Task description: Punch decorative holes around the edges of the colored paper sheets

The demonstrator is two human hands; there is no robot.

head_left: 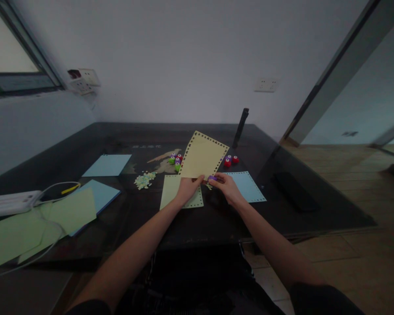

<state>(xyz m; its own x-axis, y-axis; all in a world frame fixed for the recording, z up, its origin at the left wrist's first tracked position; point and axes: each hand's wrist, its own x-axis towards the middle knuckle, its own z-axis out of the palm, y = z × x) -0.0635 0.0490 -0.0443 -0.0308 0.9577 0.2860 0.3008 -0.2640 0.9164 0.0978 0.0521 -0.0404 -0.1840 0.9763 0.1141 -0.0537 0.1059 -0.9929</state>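
Forearms: both of ours enter from the bottom edge and meet at centre frame, over the near part of the dark tabletop (216, 218).
Left hand (188, 188): closed in a pinch on the lower edge of the yellow sheet (202, 155), holding it tilted up off the tabletop.
Right hand (226, 186): fingers curled snugly about a small purple punch (212, 178), set at the sheet's lower right corner, just beside the left hand.
Yellow sheet: centre of frame; punched holes line the top and both side edges that we can see.
Step in hand: we judge this to be edge punching, with the bottom edge under work; whether the punch is pressed at this instant we cannot tell.
Next move calls for: in our judgement, sliding the paper along by one hole's spacing with the punch kept square to the edge, so the row stays even.
Under the hands: a pale green sheet (171, 190) with a punched lower edge, lying flat.
Right of centre: a light blue sheet (249, 186), punched along its edges, flat.
Spare punches: a green, purple and red cluster (176, 161) left of the yellow sheet; red ones (231, 160) to its right.
Paper chaff (145, 180): a small heap left of centre.
Left of frame: more blue and green sheets (68, 210), a white cable, a white device.
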